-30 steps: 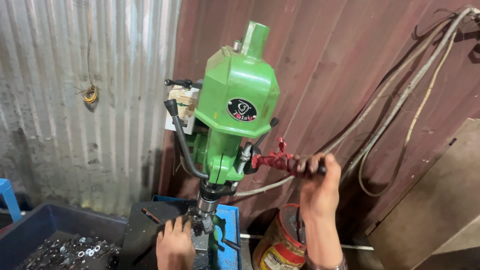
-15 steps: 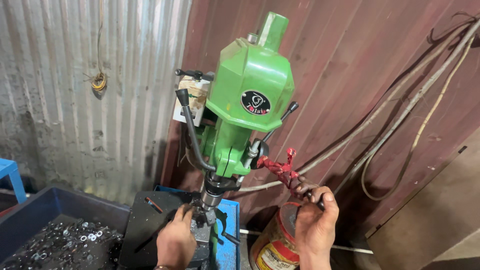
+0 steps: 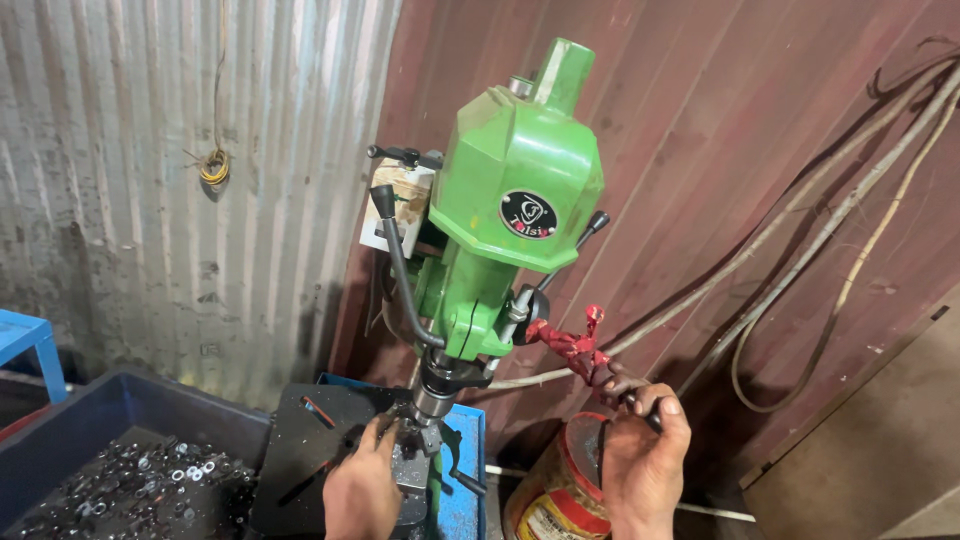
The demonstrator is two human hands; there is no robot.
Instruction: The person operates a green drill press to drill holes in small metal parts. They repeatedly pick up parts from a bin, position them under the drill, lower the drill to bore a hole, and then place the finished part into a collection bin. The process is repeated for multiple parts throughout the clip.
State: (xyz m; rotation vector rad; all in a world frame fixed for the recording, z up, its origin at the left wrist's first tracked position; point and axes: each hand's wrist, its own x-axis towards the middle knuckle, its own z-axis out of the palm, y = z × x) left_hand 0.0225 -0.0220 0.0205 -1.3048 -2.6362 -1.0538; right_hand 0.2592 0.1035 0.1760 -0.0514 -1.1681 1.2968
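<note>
A green bench drill press stands against the wall. My right hand grips its feed handle, a lever wrapped in red cloth, pulled down low at the machine's right. Below the spindle and chuck, my left hand rests on the dark drill table, its fingers touching a small metal piece under the chuck. What the fingers hold there is partly hidden.
A blue bin with several small metal washers sits at the lower left. A red and yellow tin can stands under the handle. Corrugated sheet walls are behind, with cables hanging at the right. A blue stool corner shows at far left.
My right hand has pulled the red feed handle downward, and the spindle has come down toward the table. My left hand has stayed at the piece under the chuck.
</note>
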